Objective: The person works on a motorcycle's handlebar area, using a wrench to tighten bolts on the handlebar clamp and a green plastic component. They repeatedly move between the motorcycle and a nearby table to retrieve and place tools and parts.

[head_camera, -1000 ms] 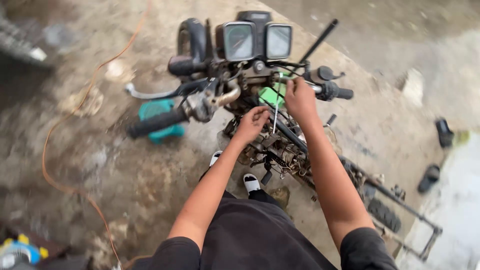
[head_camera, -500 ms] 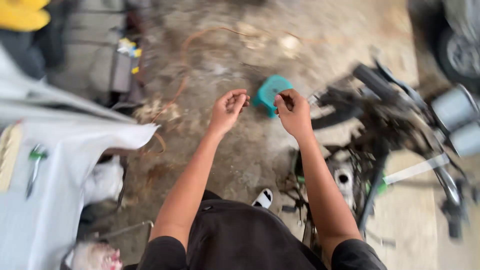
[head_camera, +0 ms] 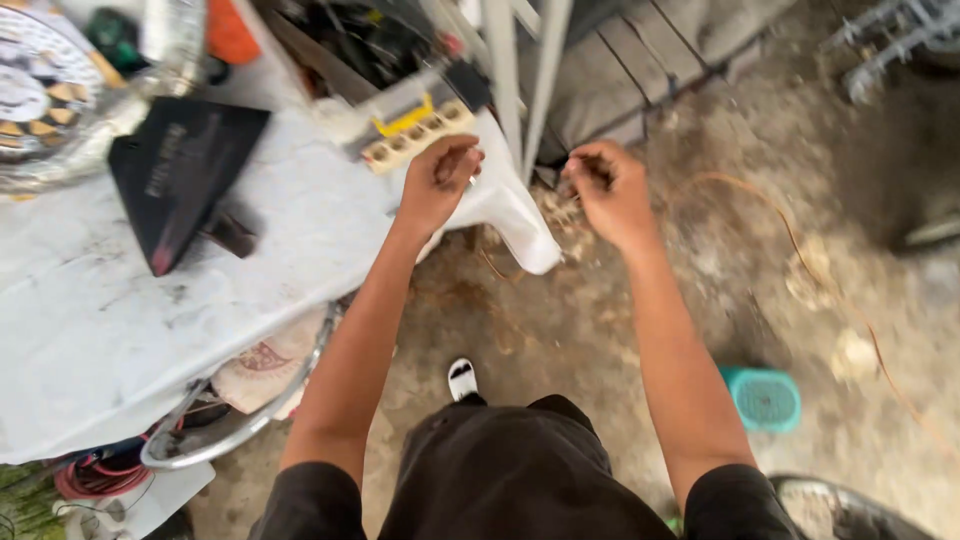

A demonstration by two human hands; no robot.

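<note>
The view has swung away from the motorbike, which was in front a second ago. Now a table draped in a white, stained cloth (head_camera: pixel 120 330) is seen on the left, so the work has been carried over to this table.

Nearest, the person's black shorts and one black and white shoe (head_camera: pixel 461 379) are seen on the dirty concrete floor (head_camera: pixel 560 320). A small teal plastic basket (head_camera: pixel 763 398) lies on the floor to the near right. A bent shiny metal tube (head_camera: pixel 240 425) sticks out from under the table on the near left, with red wires beside it.

Farther out, both hands are held up side by side. The left hand (head_camera: pixel 438 182) is curled shut at the table's corner. Its grip is closed, but what is held inside cannot be told. The right hand (head_camera: pixel 610 190) is pinched shut too, a little apart, over the floor. Something small and dark may be held in its fingers; it is too blurred to name.

Just beyond the left hand lies a cream power strip with a yellow part (head_camera: pixel 420 135). A flat black box (head_camera: pixel 180 170) lies on the far left of the table. Two grey metal poles (head_camera: pixel 525 70) stand up between the hands, close to both. A thin orange cord (head_camera: pixel 800 250) is stretched over the floor on the right.
</note>
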